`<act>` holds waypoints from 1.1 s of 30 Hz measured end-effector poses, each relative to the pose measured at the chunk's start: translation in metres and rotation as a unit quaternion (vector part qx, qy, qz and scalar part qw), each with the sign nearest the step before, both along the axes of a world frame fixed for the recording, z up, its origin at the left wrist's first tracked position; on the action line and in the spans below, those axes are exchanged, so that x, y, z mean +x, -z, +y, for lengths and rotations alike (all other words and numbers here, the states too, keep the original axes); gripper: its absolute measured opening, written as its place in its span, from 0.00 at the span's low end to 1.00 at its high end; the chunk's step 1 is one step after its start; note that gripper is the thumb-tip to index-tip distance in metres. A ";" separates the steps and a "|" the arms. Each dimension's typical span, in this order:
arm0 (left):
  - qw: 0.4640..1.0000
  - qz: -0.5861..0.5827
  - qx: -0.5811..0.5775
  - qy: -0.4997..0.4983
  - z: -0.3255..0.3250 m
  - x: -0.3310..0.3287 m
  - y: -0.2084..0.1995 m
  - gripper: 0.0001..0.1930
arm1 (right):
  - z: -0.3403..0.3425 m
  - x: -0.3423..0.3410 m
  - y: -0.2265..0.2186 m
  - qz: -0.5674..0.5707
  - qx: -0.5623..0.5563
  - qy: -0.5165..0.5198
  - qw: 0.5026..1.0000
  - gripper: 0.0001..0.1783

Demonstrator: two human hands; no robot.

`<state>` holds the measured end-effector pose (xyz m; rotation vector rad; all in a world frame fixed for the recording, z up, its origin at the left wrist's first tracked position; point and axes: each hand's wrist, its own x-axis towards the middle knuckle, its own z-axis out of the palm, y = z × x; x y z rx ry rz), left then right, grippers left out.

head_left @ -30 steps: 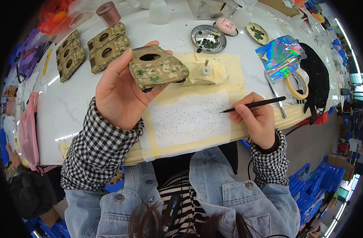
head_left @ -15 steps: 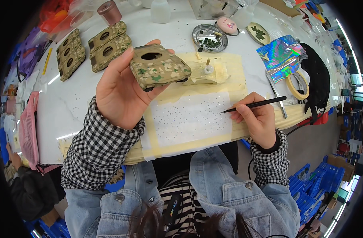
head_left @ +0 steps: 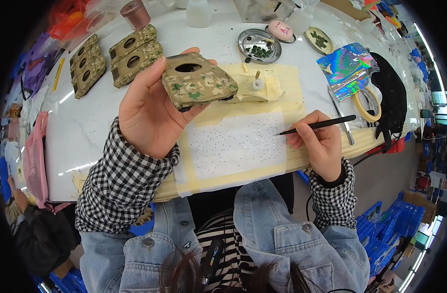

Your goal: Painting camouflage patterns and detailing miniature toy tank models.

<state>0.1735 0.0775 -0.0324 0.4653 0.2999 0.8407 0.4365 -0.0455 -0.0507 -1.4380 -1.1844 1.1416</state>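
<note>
My left hand (head_left: 141, 119) is raised over the table, gripping a camouflage-painted model tank hull (head_left: 211, 89) by its sides. The hull is tilted and has a round hole in its top. My right hand (head_left: 320, 149) pinches slim black tweezers (head_left: 328, 123), whose fine tip points left. That tip hovers over a white sheet (head_left: 208, 168) strewn with tiny specks; whether it holds one is too small to tell. Behind the sheet, a small white cup (head_left: 257, 85) with a stick in or behind it sits on a tape-covered block (head_left: 245, 95).
More camouflage hulls (head_left: 86, 68) stand at the far left. A round metal dish (head_left: 240, 41) holds dark green bits, and a shallow dish (head_left: 309, 34) holds green pieces. To the right lie an iridescent pouch (head_left: 344, 73), a tape roll (head_left: 377, 115) and a metal tool (head_left: 349, 134).
The tweezers and my right hand have shifted slightly right and up. The hull in my left hand has moved a little to the right. Both grips are the same.
</note>
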 end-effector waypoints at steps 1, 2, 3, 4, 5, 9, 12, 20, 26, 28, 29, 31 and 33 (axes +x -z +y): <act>1.000 -0.002 -0.001 0.003 0.000 0.000 0.000 0.29 | 0.000 0.000 0.000 -0.003 -0.001 0.001 1.000 0.08; 1.000 -0.003 -0.002 0.005 0.000 0.000 0.000 0.29 | 0.001 0.000 -0.001 0.005 0.001 0.006 1.000 0.09; 1.000 -0.003 -0.001 0.006 0.000 0.000 0.000 0.29 | 0.002 0.001 -0.002 0.013 0.005 0.010 1.000 0.09; 1.000 -0.003 0.000 0.007 0.000 0.000 0.000 0.29 | 0.004 0.000 -0.005 0.020 0.009 0.015 1.000 0.09; 1.000 -0.002 0.001 0.008 -0.001 0.000 0.001 0.29 | 0.005 0.000 -0.009 0.018 0.021 0.023 0.999 0.09; 1.000 -0.007 -0.014 0.008 -0.002 0.001 -0.001 0.28 | 0.019 -0.008 -0.038 0.023 0.100 0.034 0.994 0.09; 1.000 0.001 -0.013 0.021 -0.004 0.002 -0.003 0.28 | 0.034 -0.022 -0.059 0.040 0.170 0.019 0.984 0.09; 0.998 0.036 -0.015 0.040 -0.005 0.005 -0.011 0.28 | 0.062 -0.069 -0.083 0.080 0.222 -0.070 0.969 0.07; 0.998 0.045 -0.026 0.043 -0.008 0.006 -0.013 0.27 | 0.069 -0.075 -0.071 0.038 0.261 -0.064 0.962 0.08; 0.997 0.054 -0.031 0.039 -0.009 0.008 -0.014 0.27 | 0.069 -0.076 -0.070 0.041 0.252 -0.068 0.964 0.08; 0.997 0.052 -0.029 0.042 -0.009 0.008 -0.014 0.27 | 0.069 -0.075 -0.068 0.045 0.247 -0.074 0.965 0.08; 0.997 0.048 -0.023 0.047 -0.008 0.007 -0.014 0.27 | 0.069 -0.076 -0.067 0.055 0.238 -0.080 0.967 0.08; 0.998 0.043 -0.021 0.050 -0.008 0.008 -0.013 0.27 | 0.068 -0.077 -0.068 0.065 0.227 -0.080 0.969 0.07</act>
